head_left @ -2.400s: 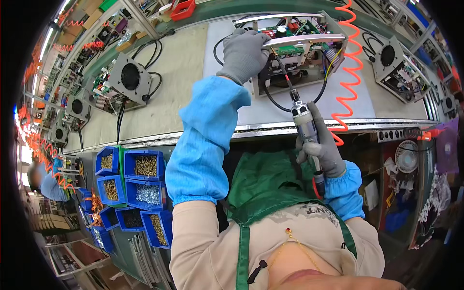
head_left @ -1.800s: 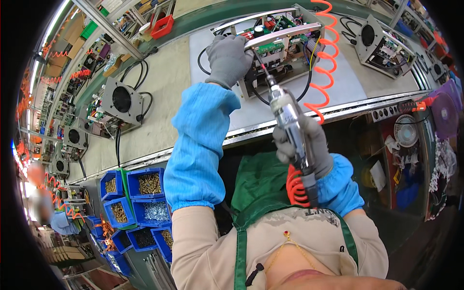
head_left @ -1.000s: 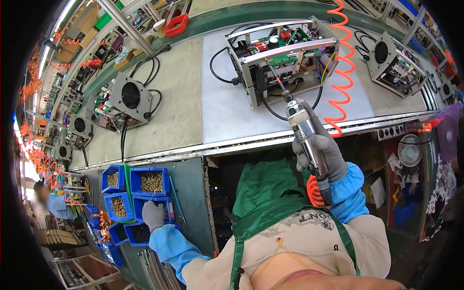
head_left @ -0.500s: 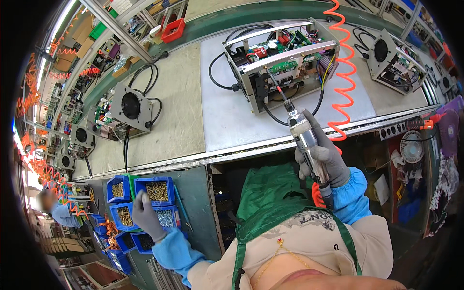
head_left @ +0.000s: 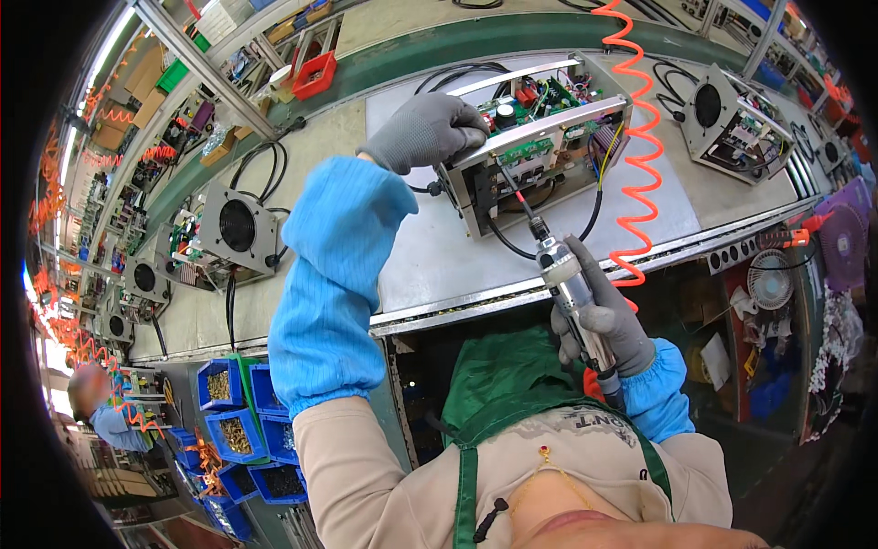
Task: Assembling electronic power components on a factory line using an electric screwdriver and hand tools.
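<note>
In my right hand (head_left: 615,316), grey-gloved and closed, is a silver air screwdriver (head_left: 569,279). Its long bit points up and away, with the tip by the front left of an open metal chassis (head_left: 549,121). That chassis holds green circuit boards (head_left: 526,151) and wires. My left hand (head_left: 437,131), gloved too, rests at the chassis's left top corner. Its fingers are curled down by the rail, and whatever they pinch is hidden under them. An orange coiled air hose (head_left: 643,174) hangs just right of the chassis.
Another unit with a round black fan (head_left: 240,224) stands left on the bench, and a similar unit (head_left: 732,119) stands at right. Blue bins (head_left: 240,435) of screws sit below the bench at left. Black cables trail around the units. A red tray (head_left: 315,76) lies at the back.
My left hand has moved from the blue screw bins up to the chassis's left corner. The screwdriver stays in my right hand, bit still by the chassis. The view has shifted slightly.
</note>
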`<control>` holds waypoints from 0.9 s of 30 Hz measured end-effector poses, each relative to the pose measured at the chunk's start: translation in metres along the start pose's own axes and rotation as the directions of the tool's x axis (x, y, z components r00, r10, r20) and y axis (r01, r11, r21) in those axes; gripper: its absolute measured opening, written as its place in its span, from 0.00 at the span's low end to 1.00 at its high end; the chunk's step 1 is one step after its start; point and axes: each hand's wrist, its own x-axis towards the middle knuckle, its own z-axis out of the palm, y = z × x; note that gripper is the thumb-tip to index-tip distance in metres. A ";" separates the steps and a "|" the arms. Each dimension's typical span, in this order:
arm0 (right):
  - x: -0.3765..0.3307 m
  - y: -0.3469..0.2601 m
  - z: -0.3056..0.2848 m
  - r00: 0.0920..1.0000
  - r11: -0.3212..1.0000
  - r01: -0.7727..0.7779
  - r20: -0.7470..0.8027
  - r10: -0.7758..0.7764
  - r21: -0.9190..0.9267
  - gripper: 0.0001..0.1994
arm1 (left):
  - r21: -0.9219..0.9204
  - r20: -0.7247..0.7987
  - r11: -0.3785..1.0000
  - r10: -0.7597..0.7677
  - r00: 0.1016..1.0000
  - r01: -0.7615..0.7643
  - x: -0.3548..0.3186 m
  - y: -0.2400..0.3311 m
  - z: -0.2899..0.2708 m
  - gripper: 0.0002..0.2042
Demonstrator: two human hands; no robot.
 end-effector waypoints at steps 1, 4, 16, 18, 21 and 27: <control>0.000 0.001 -0.002 1.000 1.000 -0.008 0.001 0.008 -0.001 0.50 | -0.001 0.005 1.000 0.005 1.000 -0.005 0.005 0.000 -0.001 0.09; 0.004 -0.002 -0.005 1.000 0.999 -0.015 -0.013 0.014 -0.033 0.51 | -0.014 0.065 0.998 -0.062 0.996 0.063 0.014 -0.001 -0.001 0.10; 0.005 -0.004 -0.004 1.000 1.000 -0.023 -0.012 0.022 -0.020 0.50 | 0.115 0.167 0.993 -0.027 0.986 0.008 0.020 -0.008 -0.009 0.13; 0.004 -0.003 -0.004 1.000 0.999 -0.020 -0.013 0.019 -0.026 0.50 | 0.026 0.202 0.998 -0.061 0.978 0.057 0.017 -0.005 -0.010 0.14; 0.001 -0.005 0.002 1.000 0.999 -0.009 -0.023 0.008 -0.031 0.50 | 0.071 0.203 0.997 -0.027 0.979 0.013 0.004 0.010 -0.008 0.15; -0.003 0.001 0.001 0.999 0.998 0.052 0.010 -0.051 -0.041 0.46 | 0.267 -0.023 0.959 -0.092 0.995 0.095 -0.003 0.026 0.008 0.18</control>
